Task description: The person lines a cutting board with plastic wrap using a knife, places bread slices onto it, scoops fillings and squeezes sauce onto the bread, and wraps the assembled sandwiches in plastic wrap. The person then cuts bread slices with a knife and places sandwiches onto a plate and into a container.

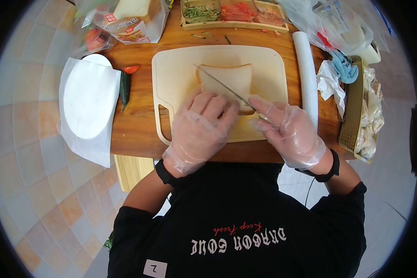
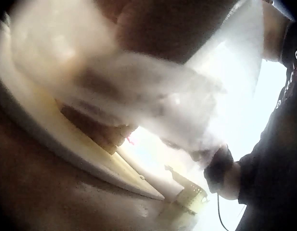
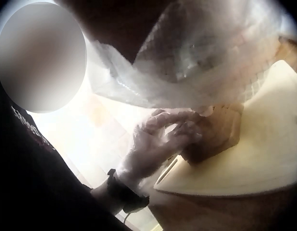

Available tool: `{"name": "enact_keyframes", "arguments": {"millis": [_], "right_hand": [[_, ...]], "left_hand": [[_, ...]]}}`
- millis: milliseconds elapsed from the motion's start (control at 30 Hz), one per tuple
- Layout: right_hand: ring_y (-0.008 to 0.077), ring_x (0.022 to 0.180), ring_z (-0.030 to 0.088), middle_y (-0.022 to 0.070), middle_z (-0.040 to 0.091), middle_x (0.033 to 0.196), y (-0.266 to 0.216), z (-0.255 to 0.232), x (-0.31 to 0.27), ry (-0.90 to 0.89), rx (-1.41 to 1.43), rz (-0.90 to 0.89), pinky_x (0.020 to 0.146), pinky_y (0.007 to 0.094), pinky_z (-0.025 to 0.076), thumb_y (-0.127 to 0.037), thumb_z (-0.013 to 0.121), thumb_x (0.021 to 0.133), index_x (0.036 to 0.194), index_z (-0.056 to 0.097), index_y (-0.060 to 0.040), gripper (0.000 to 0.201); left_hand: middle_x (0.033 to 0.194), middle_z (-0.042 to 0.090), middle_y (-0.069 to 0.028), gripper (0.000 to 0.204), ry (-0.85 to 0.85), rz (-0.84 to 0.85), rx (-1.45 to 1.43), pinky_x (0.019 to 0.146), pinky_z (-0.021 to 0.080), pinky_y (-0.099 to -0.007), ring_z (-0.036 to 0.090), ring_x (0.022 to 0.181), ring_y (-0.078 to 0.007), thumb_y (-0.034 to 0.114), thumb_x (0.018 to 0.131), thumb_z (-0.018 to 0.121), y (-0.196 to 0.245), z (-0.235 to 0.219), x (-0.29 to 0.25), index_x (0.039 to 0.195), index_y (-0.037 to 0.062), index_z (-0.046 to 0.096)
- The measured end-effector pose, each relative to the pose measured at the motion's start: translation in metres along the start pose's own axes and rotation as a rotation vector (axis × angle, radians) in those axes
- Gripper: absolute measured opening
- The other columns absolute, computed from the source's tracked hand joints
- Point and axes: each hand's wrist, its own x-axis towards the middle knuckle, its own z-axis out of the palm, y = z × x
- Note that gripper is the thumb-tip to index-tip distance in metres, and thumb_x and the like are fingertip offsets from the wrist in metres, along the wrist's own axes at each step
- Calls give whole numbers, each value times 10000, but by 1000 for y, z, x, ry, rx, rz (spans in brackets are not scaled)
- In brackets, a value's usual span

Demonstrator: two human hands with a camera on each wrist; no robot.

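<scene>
A square sandwich of white bread lies on the cream cutting board; the right wrist view shows its thick side. My gloved left hand holds the sandwich at its near left part, fingers bent over the bread. With my gloved right hand I grip a knife by its handle, the forefinger stretched along the back of the blade. The blade runs diagonally across the top of the bread, from near right corner to far left corner. In the left wrist view, clear glove plastic covers much of the picture.
A wooden tray of shredded vegetables stands behind the board. To the left are a paper-covered white plate, a cucumber piece and a bread bag. At right lie a white roll and a basket of wrapped items.
</scene>
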Motion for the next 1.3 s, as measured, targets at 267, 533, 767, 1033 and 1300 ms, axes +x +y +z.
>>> {"name": "enact_keyframes", "arguments": {"millis": [267,533,767,1033,1300], "right_hand": [[417,828,669,215,685,966,-7,3,-4,12,17,60,740,465,542,-111,731,920,1479,548,-83,589],[422,925,696,216,701,1147,4,7,-26,-23,69,140,785,455,571,-137,740,919,1540,493,-162,669],[406,900,699,221,693,1086,5,13,-36,39,52,78,777,434,580,-110,715,943,1557,475,-137,659],[391,884,698,211,686,1090,4,9,-48,1,39,116,747,430,583,-87,704,941,1551,479,-115,651],[432,874,674,231,671,1069,-6,9,-19,-94,1,116,732,469,578,-153,669,962,1603,374,-113,706]], "left_hand": [[1026,637,-75,340,21,-1,-150,781,590,-439,666,967,-318,82,686,824,-7,5,-1,995,84,682],[1048,635,-78,374,53,36,-127,863,585,-442,651,1006,-319,90,683,863,-8,5,-4,1020,80,702],[1052,628,-72,359,26,57,-144,853,581,-445,646,986,-315,82,712,850,-10,6,-9,1042,87,711],[1128,656,-75,371,41,37,-93,920,586,-447,658,1077,-315,79,729,839,-5,4,-6,1083,92,726],[1135,664,-100,317,-22,18,-131,956,582,-473,667,1084,-337,67,782,821,-3,2,-6,1085,71,730]]}}
